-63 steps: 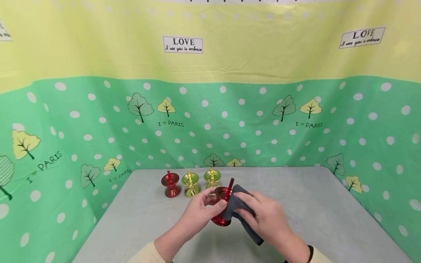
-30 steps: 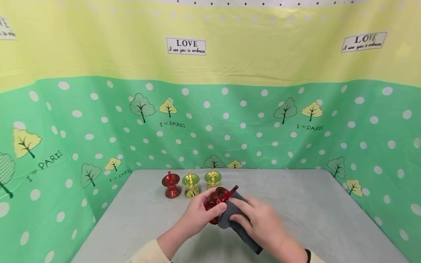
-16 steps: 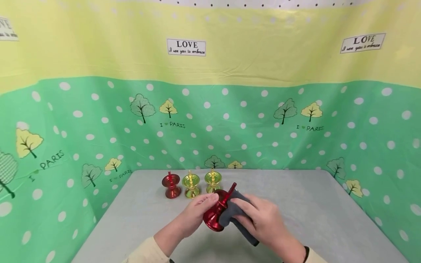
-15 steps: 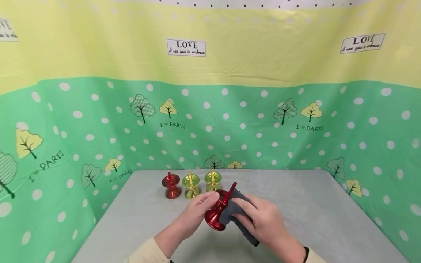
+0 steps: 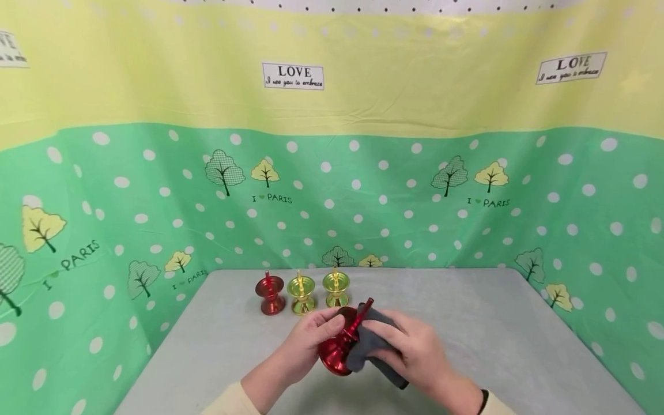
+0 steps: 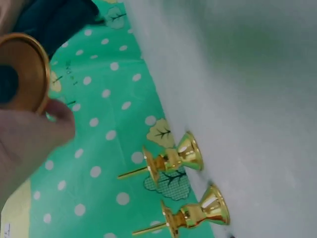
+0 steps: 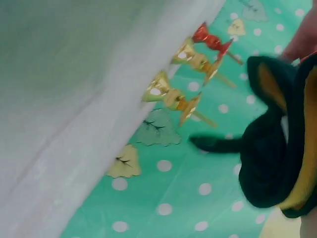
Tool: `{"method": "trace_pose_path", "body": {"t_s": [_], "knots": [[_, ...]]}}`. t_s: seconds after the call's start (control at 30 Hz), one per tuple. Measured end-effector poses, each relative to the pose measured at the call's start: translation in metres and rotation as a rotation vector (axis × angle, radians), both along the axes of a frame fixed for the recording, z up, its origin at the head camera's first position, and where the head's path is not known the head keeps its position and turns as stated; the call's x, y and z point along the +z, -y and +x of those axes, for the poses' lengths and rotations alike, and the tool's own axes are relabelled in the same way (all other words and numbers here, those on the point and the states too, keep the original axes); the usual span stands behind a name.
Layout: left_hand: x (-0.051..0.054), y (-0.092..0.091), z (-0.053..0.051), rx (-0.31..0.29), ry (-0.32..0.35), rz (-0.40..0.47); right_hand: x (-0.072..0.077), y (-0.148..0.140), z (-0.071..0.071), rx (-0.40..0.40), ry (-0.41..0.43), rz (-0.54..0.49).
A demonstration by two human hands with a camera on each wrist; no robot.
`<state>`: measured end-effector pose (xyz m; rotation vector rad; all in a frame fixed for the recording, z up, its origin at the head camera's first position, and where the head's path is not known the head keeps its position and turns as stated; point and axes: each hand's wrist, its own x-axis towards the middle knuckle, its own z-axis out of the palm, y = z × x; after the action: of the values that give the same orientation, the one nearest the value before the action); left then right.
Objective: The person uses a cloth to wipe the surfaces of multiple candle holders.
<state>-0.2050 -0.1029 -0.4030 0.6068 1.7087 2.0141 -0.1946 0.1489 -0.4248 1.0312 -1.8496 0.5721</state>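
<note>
In the head view, a shiny red candle holder with a thin upright spike is held tilted above the table. My left hand grips its cup, thumb over the rim. My right hand pinches a dark grey cloth pressed against the holder's right side. The cloth hides part of the stem and cup. In the left wrist view, the holder's round underside faces the camera, my left hand beside it. The right wrist view shows mostly the folded cloth.
Behind my hands, a red candle holder and two gold ones, the middle one and the right one, stand upright in a row on the grey table. A green and yellow printed curtain surrounds the table's back and sides.
The held candle holder has sunk slightly and leans more than two seconds ago. My left fingers have shifted on its cup, and the cloth has moved along its side. The standing holders stay put.
</note>
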Motion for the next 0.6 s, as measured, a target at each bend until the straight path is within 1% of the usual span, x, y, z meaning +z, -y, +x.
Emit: {"method": "trace_pose_path", "body": {"t_s": [0.03,0.07,0.1,0.17,0.27,0.33,0.4,0.43,0.47,0.5,0.53,0.6], "knots": [[0.0,0.002,0.001,-0.022,0.006,0.01,-0.001,-0.002,-0.002,0.038,-0.002,-0.003],[-0.001,0.003,0.001,-0.029,0.012,0.009,-0.001,-0.003,-0.004,0.058,-0.009,0.001],[-0.001,0.004,0.002,-0.017,0.019,-0.006,-0.001,-0.003,-0.004,0.052,-0.013,0.009],[-0.001,0.003,0.004,0.036,0.021,-0.063,0.0,-0.003,-0.002,-0.015,-0.034,0.03],[-0.001,-0.005,0.005,0.111,0.006,-0.137,0.002,0.0,0.004,-0.163,-0.056,0.064],[0.0,-0.01,0.006,0.144,-0.003,-0.145,0.004,0.004,0.009,-0.233,-0.045,0.076],[0.0,-0.012,0.005,0.15,-0.012,-0.131,0.007,0.006,0.013,-0.261,-0.034,0.086],[0.001,-0.011,0.005,0.143,-0.014,-0.119,0.008,0.007,0.014,-0.256,-0.028,0.089],[0.001,-0.009,0.005,0.117,-0.015,-0.093,0.009,0.007,0.015,-0.236,-0.021,0.091],[0.001,-0.007,0.004,0.079,-0.016,-0.064,0.01,0.006,0.016,-0.203,-0.008,0.09],[0.001,-0.004,0.004,0.029,-0.02,-0.04,0.01,0.004,0.015,-0.161,0.012,0.09],[0.001,0.002,0.004,-0.09,-0.02,0.011,0.011,0.0,0.014,-0.054,0.054,0.086]]}}
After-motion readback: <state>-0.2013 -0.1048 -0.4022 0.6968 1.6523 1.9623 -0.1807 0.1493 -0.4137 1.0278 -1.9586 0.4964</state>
